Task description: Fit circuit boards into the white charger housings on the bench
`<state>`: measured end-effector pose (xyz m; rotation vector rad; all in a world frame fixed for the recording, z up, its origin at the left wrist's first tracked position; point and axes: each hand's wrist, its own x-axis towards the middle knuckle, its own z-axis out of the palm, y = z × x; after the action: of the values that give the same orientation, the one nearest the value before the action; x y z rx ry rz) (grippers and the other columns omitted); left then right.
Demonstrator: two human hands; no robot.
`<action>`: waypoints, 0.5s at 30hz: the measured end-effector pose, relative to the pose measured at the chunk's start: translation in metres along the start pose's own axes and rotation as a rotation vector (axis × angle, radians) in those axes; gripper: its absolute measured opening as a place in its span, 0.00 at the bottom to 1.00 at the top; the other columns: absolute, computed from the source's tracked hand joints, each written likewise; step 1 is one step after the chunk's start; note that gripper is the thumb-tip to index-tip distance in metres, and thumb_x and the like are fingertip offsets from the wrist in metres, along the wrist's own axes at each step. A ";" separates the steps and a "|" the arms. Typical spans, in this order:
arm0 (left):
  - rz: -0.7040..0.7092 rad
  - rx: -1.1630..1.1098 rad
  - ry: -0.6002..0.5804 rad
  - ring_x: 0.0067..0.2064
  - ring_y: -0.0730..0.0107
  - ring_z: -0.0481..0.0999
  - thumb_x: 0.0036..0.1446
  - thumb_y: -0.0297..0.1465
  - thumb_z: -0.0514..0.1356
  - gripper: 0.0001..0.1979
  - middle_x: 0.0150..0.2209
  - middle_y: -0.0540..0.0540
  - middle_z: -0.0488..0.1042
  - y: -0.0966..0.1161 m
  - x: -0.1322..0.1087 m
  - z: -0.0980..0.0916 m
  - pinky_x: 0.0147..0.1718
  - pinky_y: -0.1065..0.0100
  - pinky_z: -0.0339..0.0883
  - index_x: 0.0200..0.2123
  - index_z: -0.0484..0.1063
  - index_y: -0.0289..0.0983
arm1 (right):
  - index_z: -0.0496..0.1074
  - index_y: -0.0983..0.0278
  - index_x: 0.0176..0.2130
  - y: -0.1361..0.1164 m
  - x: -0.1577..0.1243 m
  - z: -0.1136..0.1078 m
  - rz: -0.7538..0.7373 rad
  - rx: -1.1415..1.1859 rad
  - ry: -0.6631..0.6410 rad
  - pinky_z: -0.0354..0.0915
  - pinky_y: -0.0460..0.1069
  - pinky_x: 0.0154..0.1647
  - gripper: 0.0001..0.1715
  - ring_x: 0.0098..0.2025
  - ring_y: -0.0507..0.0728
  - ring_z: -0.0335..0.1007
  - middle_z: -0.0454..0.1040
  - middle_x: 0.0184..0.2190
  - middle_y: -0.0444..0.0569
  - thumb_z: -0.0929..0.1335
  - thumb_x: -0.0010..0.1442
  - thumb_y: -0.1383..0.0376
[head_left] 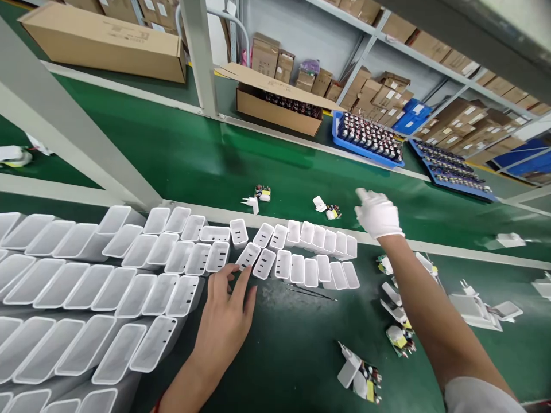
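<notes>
While left hand (226, 321) rests flat, unclenched, fingertips on a white shell (248, 256) mid-frame, gloved right hand (377, 214) reaches w/ nothing in its grip toward plug assy (330, 211) on the belt. Step looks like fetching an insert; next calls for a pinch on it.

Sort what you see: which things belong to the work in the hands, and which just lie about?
In hand:
left hand on the white casings
gloved right hand reaching toward the circuit assemblies

Lying about:
cardboard boxes
blue trays
tweezers
</notes>
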<state>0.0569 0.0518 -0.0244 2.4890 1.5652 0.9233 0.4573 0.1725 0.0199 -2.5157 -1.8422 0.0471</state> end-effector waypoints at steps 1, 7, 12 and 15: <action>-0.008 0.013 0.001 0.43 0.57 0.70 0.62 0.25 0.58 0.16 0.49 0.31 0.65 0.000 0.001 0.001 0.35 0.59 0.74 0.53 0.68 0.30 | 0.62 0.66 0.63 -0.004 0.002 0.002 -0.111 0.010 -0.061 0.52 0.66 0.64 0.35 0.67 0.71 0.52 0.64 0.63 0.63 0.67 0.58 0.68; 0.009 0.064 0.014 0.45 0.53 0.74 0.62 0.24 0.58 0.06 0.52 0.30 0.65 -0.001 0.002 0.001 0.36 0.59 0.76 0.42 0.72 0.30 | 0.68 0.59 0.61 -0.008 0.024 0.020 -0.379 0.061 -0.310 0.62 0.52 0.61 0.41 0.61 0.63 0.66 0.70 0.60 0.49 0.70 0.48 0.73; 0.010 0.035 -0.039 0.49 0.49 0.72 0.62 0.24 0.58 0.02 0.54 0.32 0.65 0.003 -0.005 -0.012 0.38 0.55 0.75 0.36 0.70 0.33 | 0.79 0.61 0.43 0.010 0.039 0.015 -0.293 0.118 -0.308 0.68 0.53 0.47 0.23 0.44 0.63 0.76 0.79 0.40 0.49 0.75 0.44 0.71; 0.027 -0.010 -0.085 0.56 0.43 0.67 0.62 0.24 0.58 0.03 0.57 0.31 0.62 0.007 -0.018 -0.025 0.45 0.49 0.74 0.33 0.67 0.34 | 0.76 0.64 0.37 0.018 0.034 0.009 -0.223 0.258 -0.202 0.70 0.52 0.41 0.09 0.35 0.56 0.75 0.77 0.31 0.45 0.74 0.56 0.61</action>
<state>0.0446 0.0272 -0.0092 2.5128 1.5018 0.8147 0.4839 0.1993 0.0102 -2.1912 -2.0245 0.5162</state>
